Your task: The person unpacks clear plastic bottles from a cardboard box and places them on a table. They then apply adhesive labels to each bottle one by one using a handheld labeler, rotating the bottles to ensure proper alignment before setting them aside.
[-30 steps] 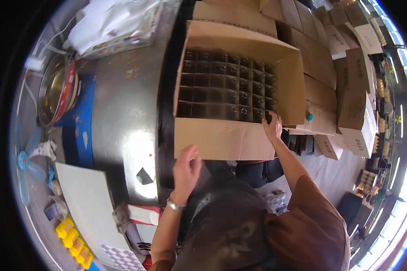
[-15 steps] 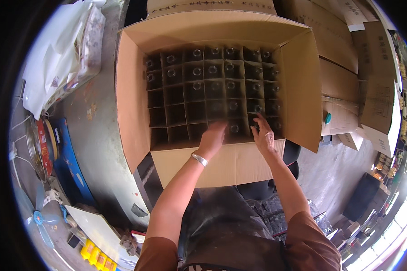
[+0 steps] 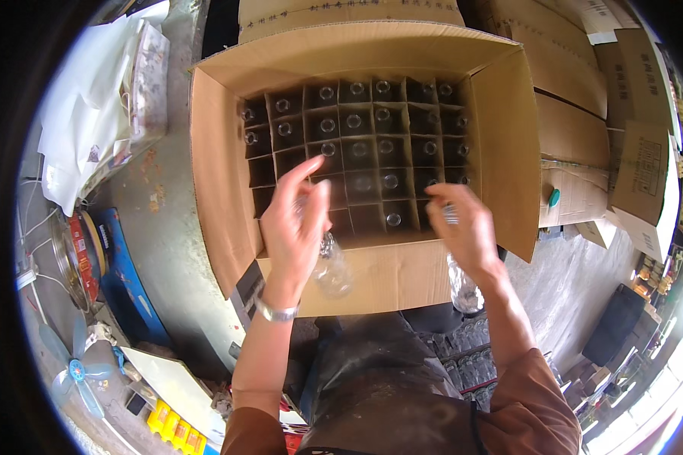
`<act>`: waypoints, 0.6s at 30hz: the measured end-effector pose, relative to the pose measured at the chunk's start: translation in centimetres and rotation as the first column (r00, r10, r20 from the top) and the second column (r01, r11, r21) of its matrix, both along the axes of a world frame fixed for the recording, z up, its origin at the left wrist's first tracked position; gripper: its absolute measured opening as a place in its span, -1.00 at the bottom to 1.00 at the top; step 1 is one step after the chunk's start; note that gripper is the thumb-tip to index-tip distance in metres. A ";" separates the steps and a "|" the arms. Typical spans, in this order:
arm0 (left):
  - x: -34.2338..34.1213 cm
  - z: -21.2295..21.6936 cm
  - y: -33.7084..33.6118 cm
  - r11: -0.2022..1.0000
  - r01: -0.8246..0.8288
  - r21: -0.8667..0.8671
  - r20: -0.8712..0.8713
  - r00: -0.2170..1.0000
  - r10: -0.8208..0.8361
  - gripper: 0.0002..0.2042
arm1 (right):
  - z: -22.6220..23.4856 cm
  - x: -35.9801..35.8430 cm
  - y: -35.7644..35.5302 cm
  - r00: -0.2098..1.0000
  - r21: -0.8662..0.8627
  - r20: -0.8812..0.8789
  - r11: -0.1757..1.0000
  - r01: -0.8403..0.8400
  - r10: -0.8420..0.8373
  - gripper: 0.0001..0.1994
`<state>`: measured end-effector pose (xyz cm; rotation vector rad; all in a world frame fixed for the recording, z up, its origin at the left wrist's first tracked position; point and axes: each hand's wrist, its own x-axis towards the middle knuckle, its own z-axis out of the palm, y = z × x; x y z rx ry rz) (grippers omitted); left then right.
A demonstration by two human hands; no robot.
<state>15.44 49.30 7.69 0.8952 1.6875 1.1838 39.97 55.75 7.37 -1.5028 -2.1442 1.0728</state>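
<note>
A divided cardboard box (image 3: 501,152) stands with its flaps spread. Bottle necks (image 3: 354,121) show in many of its cells; several cells at the front left look dark, with no neck visible. Above the box's front left part, my left hand (image 3: 296,216) is closed round the upper part of a clear glass bottle (image 3: 332,269), whose base tilts toward me over the front flap. My right hand (image 3: 467,231), slightly blurred, grips another clear glass bottle (image 3: 464,288) at the front right corner, its base also toward me.
More cardboard boxes (image 3: 569,136) are stacked at the right. Clear bottles (image 3: 470,356) stand below the box's front right. A grey metal surface (image 3: 159,227) runs along the left, with white plastic sheeting (image 3: 91,98) on it. A blue fan (image 3: 76,371) is at the lower left.
Both hands have come up from the box's front cells, and a clear bottle now shows in each. The left hand has shifted left; the right has shifted slightly right.
</note>
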 end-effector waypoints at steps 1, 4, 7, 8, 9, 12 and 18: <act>0.5 -1.4 1.2 0.995 0.082 -0.050 -0.021 0.996 -0.083 -0.68 | -4.9 0.7 -1.4 0.990 -0.058 0.108 0.995 -0.079 0.085 -0.68; 2.7 -10.3 1.9 0.897 0.341 -0.282 -0.486 0.755 -0.440 -0.53 | -8.1 -2.5 -2.6 0.802 -0.433 0.489 0.894 -0.117 0.342 -0.63; 5.1 -14.1 2.9 0.807 0.387 -0.446 -0.425 0.702 -0.572 -0.50 | -12.9 -3.2 -3.1 0.706 -0.534 0.474 0.809 -0.245 0.526 -0.70; 5.5 -15.4 2.8 0.829 0.395 -0.395 -0.441 0.710 -0.549 -0.52 | -14.4 -3.4 -3.5 0.701 -0.517 0.495 0.822 -0.238 0.514 -0.73; 5.7 -16.6 2.6 0.804 0.409 -0.432 -0.431 0.689 -0.582 -0.55 | -15.7 -3.6 -4.0 0.695 -0.499 0.516 0.835 -0.231 0.500 -0.75; 6.0 -17.5 3.0 0.751 0.420 -0.509 -0.405 0.653 -0.640 -0.64 | -16.5 -3.1 -3.9 0.706 -0.454 0.543 0.866 -0.208 0.455 -0.77; 3.8 -13.0 1.0 0.810 0.398 -0.431 -0.497 0.644 -0.581 -0.74 | -9.9 -0.1 -3.7 0.844 -0.404 0.432 0.905 -0.134 0.318 -0.74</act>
